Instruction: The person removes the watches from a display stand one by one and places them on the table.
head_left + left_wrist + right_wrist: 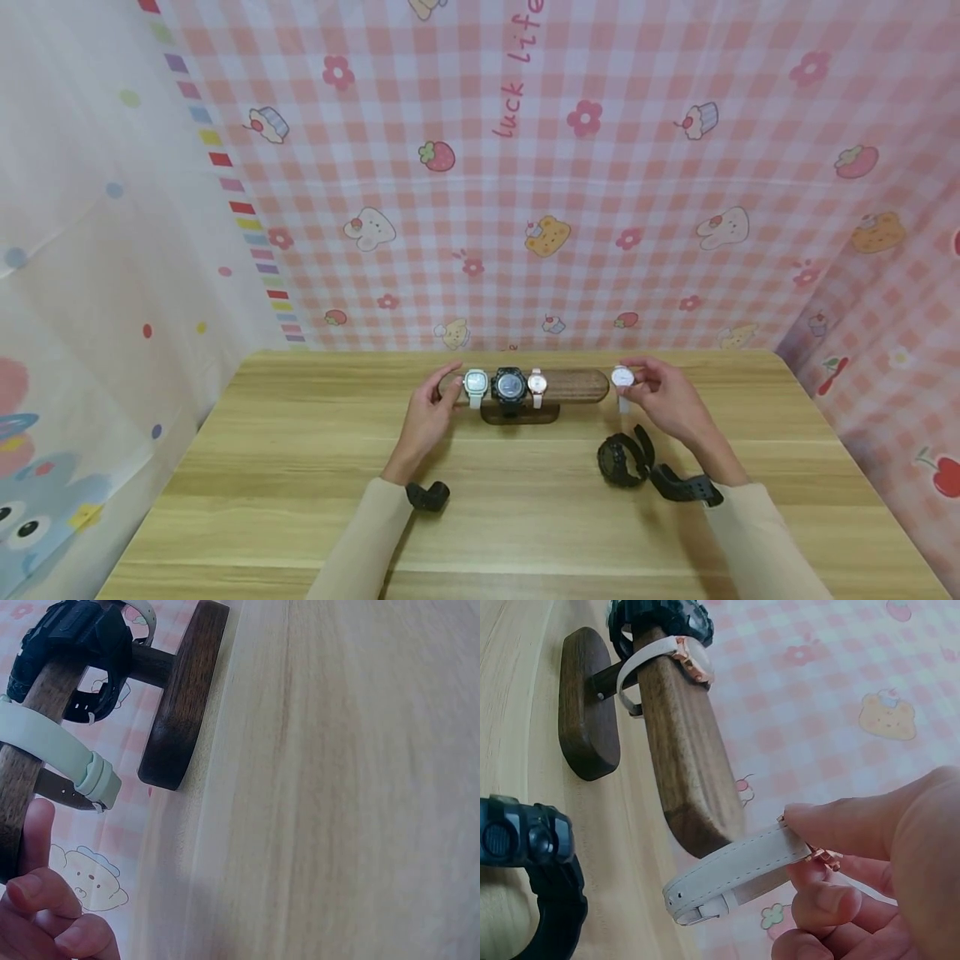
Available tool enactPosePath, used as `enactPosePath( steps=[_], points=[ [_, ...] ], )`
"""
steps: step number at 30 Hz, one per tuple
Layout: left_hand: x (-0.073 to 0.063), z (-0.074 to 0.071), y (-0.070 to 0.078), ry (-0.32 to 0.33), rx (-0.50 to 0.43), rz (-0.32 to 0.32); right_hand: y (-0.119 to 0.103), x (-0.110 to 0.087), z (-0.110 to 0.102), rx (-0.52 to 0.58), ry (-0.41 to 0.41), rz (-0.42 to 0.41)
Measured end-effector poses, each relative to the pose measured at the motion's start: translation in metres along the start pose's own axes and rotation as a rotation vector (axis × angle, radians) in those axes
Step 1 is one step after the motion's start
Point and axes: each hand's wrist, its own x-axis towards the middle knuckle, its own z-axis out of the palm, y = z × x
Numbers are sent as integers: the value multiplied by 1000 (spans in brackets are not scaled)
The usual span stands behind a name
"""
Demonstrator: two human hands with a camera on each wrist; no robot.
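A round-faced, white-strapped watch is pinched in the right hand, just off the right end of a brown wooden bar stand set lengthwise left to right, its opposite end gripped by the left hand.

We've got the right hand pinching a white-strapped watch by its rose-gold case, strap looped, buckle showing, just beside the near end of the wooden watch stand. On the stand's bar we see a rose-gold watch next to a black watch; lower left, a chunky black wristwatch, cut off by the frame, against the pale wood tabletop, pink checked cloth behind.
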Motion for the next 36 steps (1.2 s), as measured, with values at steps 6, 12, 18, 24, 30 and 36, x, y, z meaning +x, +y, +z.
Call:
enactPosePath(
  steps=[6, 12, 18, 24, 30, 36],
  points=[
    [0, 0, 0, 1, -16, 0, -6, -5, -3, -6, 0, -28],
    [1, 0, 1, -4, -16, 0, -14, -11, -1, -24, -2, -96],
    [1, 0, 2, -8, -18, 0, -25, -16, 0, -19, -5, -159],
    [1, 0, 2, -3, -19, 0, -32, -20, 5, -38, -19, -189],
    [0, -1, 2, -8, -25, 6, -36, -26, 14, -68, -41, -200],
    [-1, -1, 1, -11, -13, 8, -38, -33, 26, -70, -80, -197]
  ],
)
